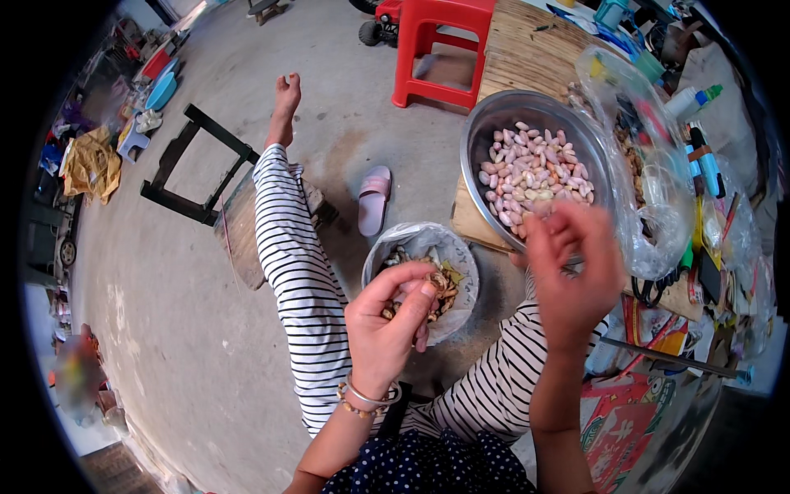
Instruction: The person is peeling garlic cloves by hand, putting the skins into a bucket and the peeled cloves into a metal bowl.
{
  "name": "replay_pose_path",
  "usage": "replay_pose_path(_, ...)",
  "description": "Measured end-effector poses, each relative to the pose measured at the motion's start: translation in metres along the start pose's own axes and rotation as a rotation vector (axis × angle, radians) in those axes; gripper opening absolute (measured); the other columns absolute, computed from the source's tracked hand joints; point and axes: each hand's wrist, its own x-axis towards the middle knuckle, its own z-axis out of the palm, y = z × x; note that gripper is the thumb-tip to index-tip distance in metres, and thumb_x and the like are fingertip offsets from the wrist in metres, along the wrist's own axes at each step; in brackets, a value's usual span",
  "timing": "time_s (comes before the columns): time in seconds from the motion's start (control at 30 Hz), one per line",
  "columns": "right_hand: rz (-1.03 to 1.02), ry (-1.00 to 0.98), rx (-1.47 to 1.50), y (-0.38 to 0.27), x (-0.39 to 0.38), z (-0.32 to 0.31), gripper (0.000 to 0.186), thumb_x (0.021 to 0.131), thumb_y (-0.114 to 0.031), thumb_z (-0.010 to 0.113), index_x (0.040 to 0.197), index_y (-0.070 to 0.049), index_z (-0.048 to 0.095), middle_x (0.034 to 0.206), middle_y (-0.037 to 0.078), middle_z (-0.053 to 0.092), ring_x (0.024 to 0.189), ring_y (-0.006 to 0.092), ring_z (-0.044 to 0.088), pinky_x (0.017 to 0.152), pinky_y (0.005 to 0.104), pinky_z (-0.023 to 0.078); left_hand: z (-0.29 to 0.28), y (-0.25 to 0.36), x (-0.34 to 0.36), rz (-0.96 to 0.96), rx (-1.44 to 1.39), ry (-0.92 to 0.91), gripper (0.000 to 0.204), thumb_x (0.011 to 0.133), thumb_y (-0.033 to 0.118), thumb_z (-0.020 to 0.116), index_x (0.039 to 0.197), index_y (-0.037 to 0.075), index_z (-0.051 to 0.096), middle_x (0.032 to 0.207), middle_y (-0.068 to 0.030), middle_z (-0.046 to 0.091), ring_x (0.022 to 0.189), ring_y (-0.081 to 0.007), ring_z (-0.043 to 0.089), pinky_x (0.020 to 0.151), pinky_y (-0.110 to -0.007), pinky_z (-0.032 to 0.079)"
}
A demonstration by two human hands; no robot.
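My left hand [393,317] is over a bin [471,276] lined with a pale plastic bag. Its thumb and fingers pinch a brown peanut shell [438,284]. Broken shells [451,306] and some whitish and yellowish scraps lie in the bin. My right hand [576,263] is raised at the near rim of a steel bowl [471,146], its curled fingers smeared by motion, so whether anything is in them does not show. Many shelled pink peanuts [539,169] cover the bottom of the bowl.
The bowl stands on a wooden table [522,49]. Right of it are a clear plastic bag [658,206] with unshelled peanuts, bottles and clutter. A red stool [444,49] stands beyond. My foot rests near a dark-framed wooden chair [239,235]; a pink slipper [374,202] lies on the floor.
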Motion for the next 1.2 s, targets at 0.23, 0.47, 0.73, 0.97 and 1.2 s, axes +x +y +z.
replay_pose_path(0.23,-0.077,0.051,0.073,0.017,-0.015,-0.012,0.018,0.072,0.004,0.068,0.088,-0.001,0.061,0.075,0.005,0.061,0.054,0.01,0.051,0.046,0.0209,0.04,-0.025,-0.039,0.003,-0.238,0.119,-0.102,0.026,0.088,0.005,0.056,0.113,-0.002,0.054,0.083,-0.0065,0.063,0.046,-0.0046,0.047,0.036,-0.017,0.036)
replay_pose_path(0.47,-0.059,-0.311,0.258,0.004,-0.037,0.015,0.013,0.074,-0.001,0.066,0.085,-0.001,0.061,0.074,0.007,0.059,0.057,0.0199,0.056,0.049,0.0276,0.045,-0.046,-0.063,0.015,-0.337,-0.187,-0.134,0.035,0.097,0.025,0.042,0.116,-0.004,0.051,0.1,-0.0133,0.064,0.053,-0.0084,0.052,0.042,-0.019,0.043)
replay_pose_path(0.73,-0.141,-0.749,0.405,0.004,-0.049,0.043,0.018,0.066,-0.011,0.07,0.079,-0.004,0.06,0.097,0.007,0.056,0.092,0.0233,0.053,0.08,0.0355,0.043,-0.061,-0.071,0.019,-0.419,-0.789,-0.188,0.039,0.098,0.027,0.035,0.122,-0.003,0.044,0.114,-0.0175,0.057,0.095,-0.0231,0.061,0.077,-0.033,0.054)
replay_pose_path(0.97,-0.175,-0.764,0.343,0.006,-0.073,0.065,0.022,0.066,-0.007,0.067,0.084,0.0,0.056,0.099,0.01,0.054,0.093,0.0277,0.052,0.081,0.0363,0.042,-0.056,-0.07,0.017,-0.36,-0.707,-0.043,0.038,0.098,0.029,0.036,0.118,-0.002,0.048,0.109,-0.0129,0.059,0.094,-0.0218,0.061,0.08,-0.032,0.051)
replay_pose_path(1.2,-0.045,-0.667,0.335,0.007,-0.071,0.062,0.022,0.068,-0.004,0.066,0.087,-0.001,0.055,0.093,0.011,0.052,0.088,0.0277,0.052,0.076,0.0359,0.044,-0.057,-0.063,0.011,-0.384,-0.608,-0.069,0.021,0.094,0.017,0.049,0.105,0.001,0.056,0.09,-0.0049,0.061,0.078,-0.0117,0.06,0.064,-0.023,0.052)
